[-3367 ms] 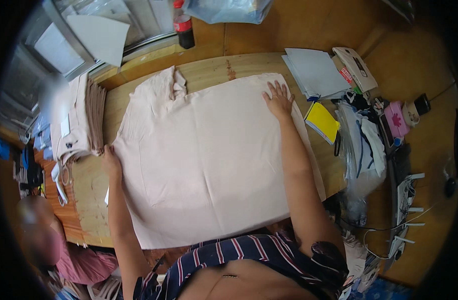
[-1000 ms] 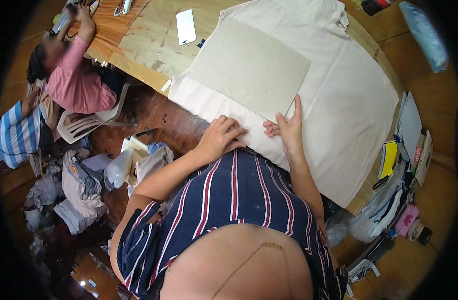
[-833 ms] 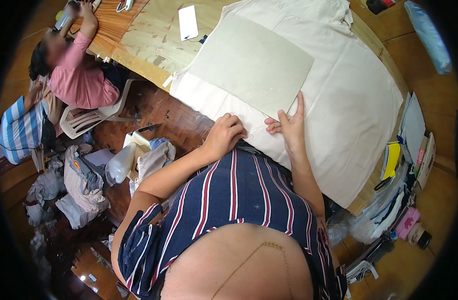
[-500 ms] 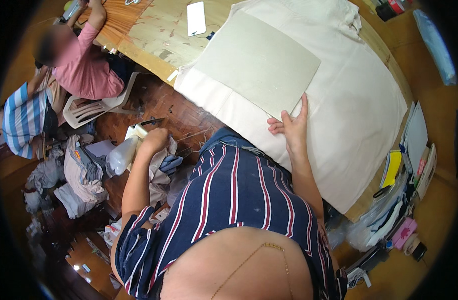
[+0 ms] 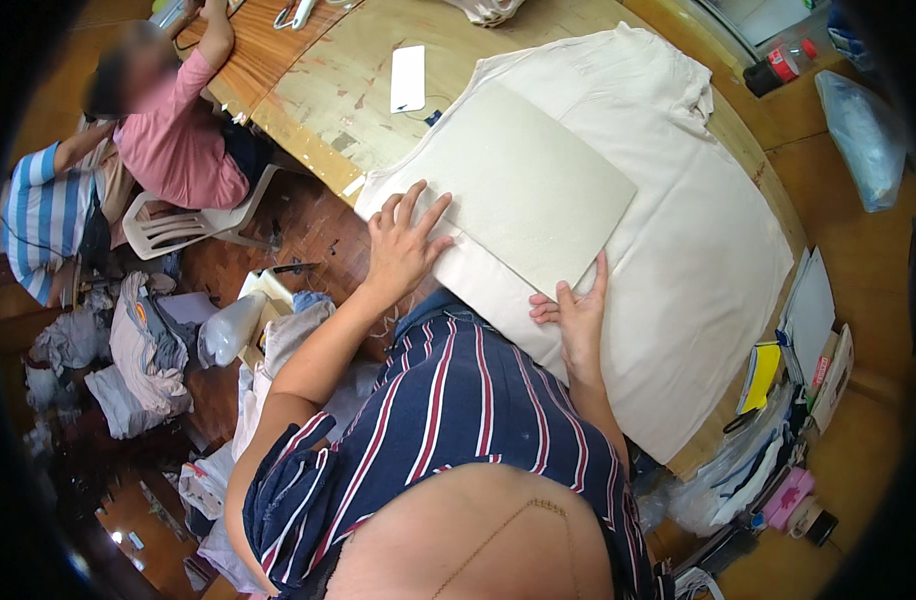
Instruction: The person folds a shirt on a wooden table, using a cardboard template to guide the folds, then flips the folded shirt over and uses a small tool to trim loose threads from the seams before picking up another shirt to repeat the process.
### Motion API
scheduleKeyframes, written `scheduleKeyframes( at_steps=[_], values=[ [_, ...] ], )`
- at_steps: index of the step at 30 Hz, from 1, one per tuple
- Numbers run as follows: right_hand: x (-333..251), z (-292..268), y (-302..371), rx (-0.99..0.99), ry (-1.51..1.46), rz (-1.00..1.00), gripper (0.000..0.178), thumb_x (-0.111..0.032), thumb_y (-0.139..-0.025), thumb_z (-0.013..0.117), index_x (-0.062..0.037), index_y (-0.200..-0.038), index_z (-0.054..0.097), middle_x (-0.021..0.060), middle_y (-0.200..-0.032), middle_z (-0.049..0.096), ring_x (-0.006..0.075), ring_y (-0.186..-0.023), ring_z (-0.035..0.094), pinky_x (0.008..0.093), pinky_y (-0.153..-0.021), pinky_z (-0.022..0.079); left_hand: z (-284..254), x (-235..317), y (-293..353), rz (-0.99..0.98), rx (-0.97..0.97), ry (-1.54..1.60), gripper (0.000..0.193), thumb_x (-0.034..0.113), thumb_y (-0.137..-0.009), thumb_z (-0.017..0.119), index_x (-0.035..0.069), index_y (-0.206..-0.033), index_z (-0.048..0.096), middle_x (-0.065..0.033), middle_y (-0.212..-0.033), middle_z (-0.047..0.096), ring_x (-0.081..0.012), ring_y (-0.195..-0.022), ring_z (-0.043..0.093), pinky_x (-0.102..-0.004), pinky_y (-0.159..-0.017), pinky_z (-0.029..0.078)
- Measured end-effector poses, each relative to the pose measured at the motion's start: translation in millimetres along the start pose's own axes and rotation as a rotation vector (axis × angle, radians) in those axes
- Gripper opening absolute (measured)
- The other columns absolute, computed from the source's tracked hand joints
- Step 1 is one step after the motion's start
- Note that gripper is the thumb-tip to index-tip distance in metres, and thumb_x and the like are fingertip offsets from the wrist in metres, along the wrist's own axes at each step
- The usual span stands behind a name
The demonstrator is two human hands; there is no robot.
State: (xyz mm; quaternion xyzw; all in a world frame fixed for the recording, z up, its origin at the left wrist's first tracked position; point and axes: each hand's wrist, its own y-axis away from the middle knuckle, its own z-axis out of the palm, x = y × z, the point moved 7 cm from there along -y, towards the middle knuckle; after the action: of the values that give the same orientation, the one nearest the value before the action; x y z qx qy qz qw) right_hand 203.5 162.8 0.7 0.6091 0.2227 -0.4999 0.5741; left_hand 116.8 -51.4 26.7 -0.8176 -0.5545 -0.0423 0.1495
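Observation:
A cream garment [image 5: 698,280] lies spread over the table's near side. On it rests a flat, pale grey rectangular board [image 5: 538,170], set at an angle. My left hand [image 5: 406,242] is at the board's left edge, palm down, its fingers spread over the cloth and the edge. At the near corner of the board is my right hand [image 5: 580,318]. Its index finger stretches along the right edge, the thumb lies by the corner, and the other fingers are loosely bent on the cloth. Neither hand is wrapped round anything.
A white phone-like slab [image 5: 408,80] lies on the wooden table [image 5: 323,110]. A dark-drink bottle [image 5: 778,68] and plastic-wrapped bundle [image 5: 863,140] are at the far right. Left, a person in pink [image 5: 183,155] sits on a white chair [image 5: 193,222]; clothes [image 5: 148,335] heap on the floor.
My left hand has come up from the pale items beside the table to the board's left edge, its fingers now spread. My right hand keeps its place at the near corner. The view has shifted slightly.

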Motion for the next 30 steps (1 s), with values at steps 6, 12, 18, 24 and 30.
scheduleKeyframes(
  at_steps=[6,12,18,24,30],
  values=[
    [8.0,6.5,-4.8,-0.018,-0.015,0.043,0.064,-0.003,-0.087,0.038,-0.0153,-0.133,-0.005,0.0202,-0.068,0.057,0.0182,-0.050,0.058,0.0252,-0.043,0.049,8.8,-6.4,-1.7,0.009,-0.007,-0.040,0.050,0.038,-0.072,0.057,0.025,-0.119,0.047,-0.0038,-0.130,0.033,-0.0274,-0.106,0.034,-0.0424,-0.084,0.027],
    [1.3,-16.4,-11.7,0.016,0.088,0.072,0.061,-0.006,-0.086,0.043,-0.0139,-0.133,0.006,0.0136,-0.065,0.057,0.0131,-0.046,0.054,0.0211,-0.040,0.044,4.9,1.5,-14.4,0.018,-0.044,-0.075,0.042,0.037,-0.072,0.057,0.022,-0.111,0.053,-0.0038,-0.123,0.041,-0.0266,-0.100,0.039,-0.0411,-0.080,0.029],
    [-104.9,-293.6,-67.6,0.917,0.687,-0.551,0.030,-0.008,-0.080,0.051,-0.0032,-0.110,0.051,0.0078,-0.075,0.059,0.0169,-0.064,0.057,0.0291,-0.058,0.046,3.8,11.5,-66.4,0.034,0.021,0.053,0.025,0.023,-0.075,0.055,0.011,-0.097,0.056,-0.0074,-0.101,0.049,-0.0272,-0.091,0.043,-0.0395,-0.075,0.034],
    [-144.1,-435.7,-102.2,1.420,1.189,0.237,0.043,-0.035,-0.077,0.055,-0.0079,-0.110,0.053,0.0153,-0.107,0.052,0.0295,-0.103,0.047,0.0381,-0.086,0.039,64.1,66.6,-277.2,0.277,0.253,0.193,0.015,0.010,-0.078,0.049,0.001,-0.089,0.055,-0.0149,-0.090,0.052,-0.0313,-0.086,0.046,-0.0395,-0.074,0.039],
    [-153.8,-501.2,-169.8,1.000,1.106,-0.214,0.041,-0.024,-0.073,0.061,-0.0026,-0.107,0.052,0.0149,-0.092,0.057,0.0295,-0.093,0.053,0.0390,-0.081,0.043,106.4,96.7,-381.3,0.027,-0.125,0.111,0.020,0.018,-0.074,0.057,0.000,-0.084,0.058,-0.0162,-0.081,0.057,-0.0305,-0.077,0.054,-0.0379,-0.069,0.045]
  ],
)
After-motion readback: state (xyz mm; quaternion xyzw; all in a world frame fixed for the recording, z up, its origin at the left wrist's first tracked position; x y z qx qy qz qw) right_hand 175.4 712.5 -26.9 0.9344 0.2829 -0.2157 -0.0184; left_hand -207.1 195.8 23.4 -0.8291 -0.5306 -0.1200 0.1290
